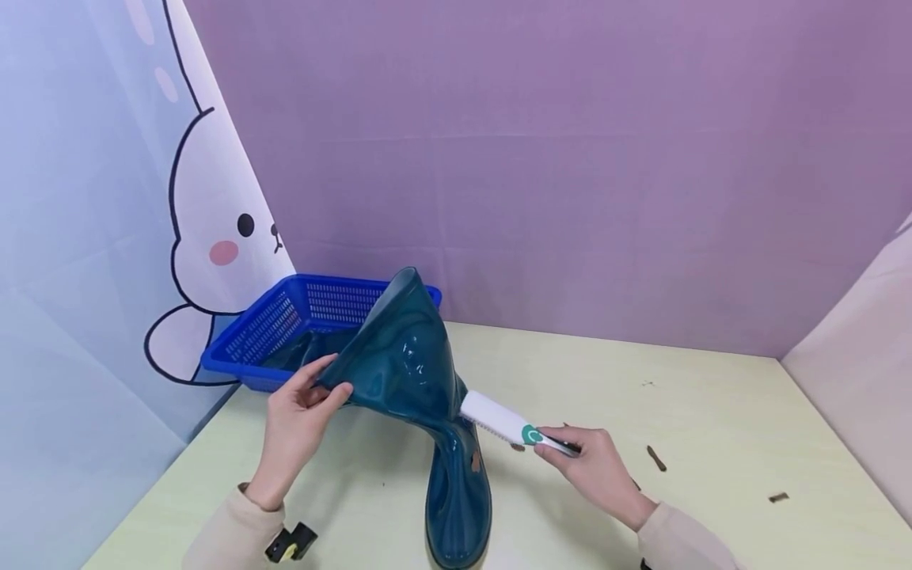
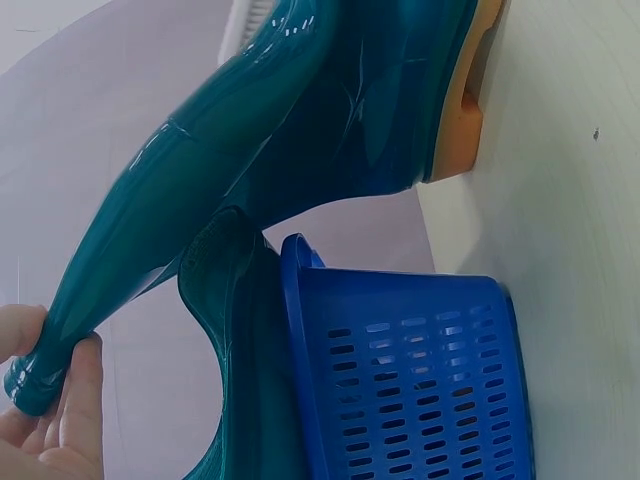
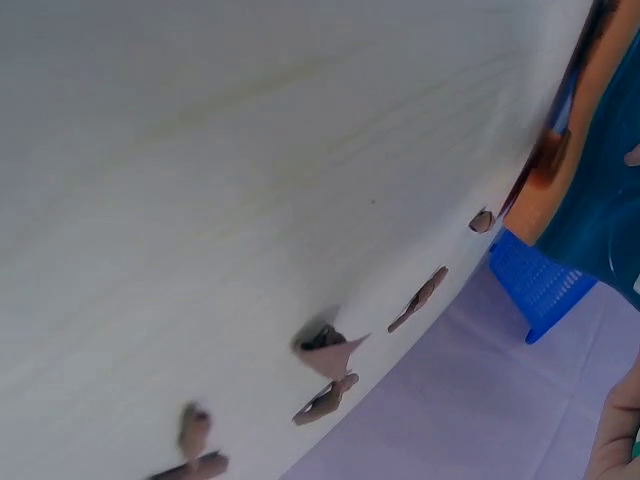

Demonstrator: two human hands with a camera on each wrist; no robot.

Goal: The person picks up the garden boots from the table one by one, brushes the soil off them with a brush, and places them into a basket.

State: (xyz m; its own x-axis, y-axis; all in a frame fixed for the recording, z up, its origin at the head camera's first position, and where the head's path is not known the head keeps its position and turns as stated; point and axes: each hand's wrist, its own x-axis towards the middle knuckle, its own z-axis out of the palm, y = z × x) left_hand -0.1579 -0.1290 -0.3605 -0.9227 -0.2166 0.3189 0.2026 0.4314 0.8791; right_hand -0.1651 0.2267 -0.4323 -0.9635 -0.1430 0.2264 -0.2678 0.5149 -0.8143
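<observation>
A glossy teal rain boot [image 1: 409,380] stands on the table with its toe towards me and its shaft leaning left, creased at the ankle. My left hand [image 1: 299,419] pinches the shaft's top rim between thumb and fingers; the left wrist view shows this hand [image 2: 70,425] at the lower left. In my right hand [image 1: 598,471] is the handle of a white brush [image 1: 495,416], its bristles facing down and its head at the boot's ankle. A brown patch [image 1: 476,461] marks the boot's foot. The orange sole [image 2: 460,135] appears in the left wrist view.
Behind the boot on the left stands a blue perforated basket [image 1: 260,368] with a dark teal glossy thing [image 1: 302,348] inside, partly hidden. Several brown scraps [image 1: 656,458] lie on the pale table [image 1: 720,412] to the right. Purple cloth [image 1: 570,174] hangs behind.
</observation>
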